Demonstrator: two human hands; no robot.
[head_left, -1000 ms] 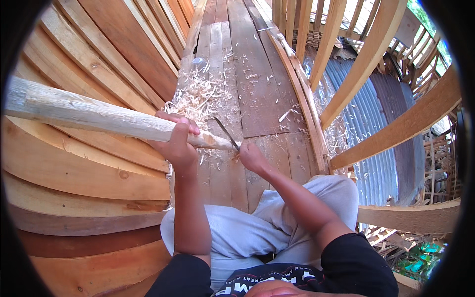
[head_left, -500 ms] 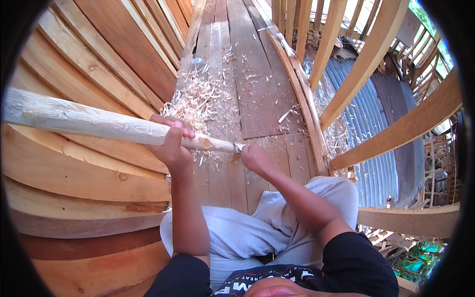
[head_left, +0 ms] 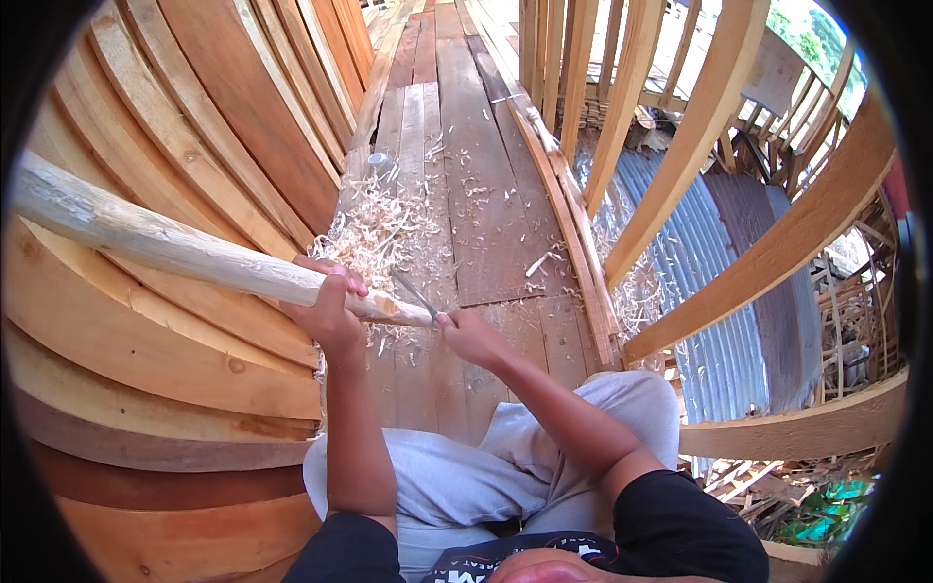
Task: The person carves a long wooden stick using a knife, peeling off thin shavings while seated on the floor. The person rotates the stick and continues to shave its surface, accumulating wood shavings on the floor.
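Observation:
A long pale wooden pole (head_left: 185, 243) slants across from the left, its narrower end over the floor in front of me. My left hand (head_left: 330, 303) is wrapped round it a little short of that end. In my right hand (head_left: 473, 337) is a knife (head_left: 416, 293); its thin grey blade points up and left, against or just beside the pole's tip. The fist covers the handle. Curly wood shavings (head_left: 374, 233) lie heaped on the plank floor (head_left: 505, 243) beyond the pole.
A wall of upright boards (head_left: 146, 350) stands close on my left, behind the pole. Slatted railing posts (head_left: 671, 155) run along the right, with corrugated metal sheets (head_left: 719, 291) beyond them. A small roundish grey object (head_left: 380, 163) sits past the shavings. My crossed legs (head_left: 457, 476) are below.
My right hand has drawn back left toward the pole's end, and the knife blade now shows clearly. The left hand keeps its grip. The whole view has shifted slightly.

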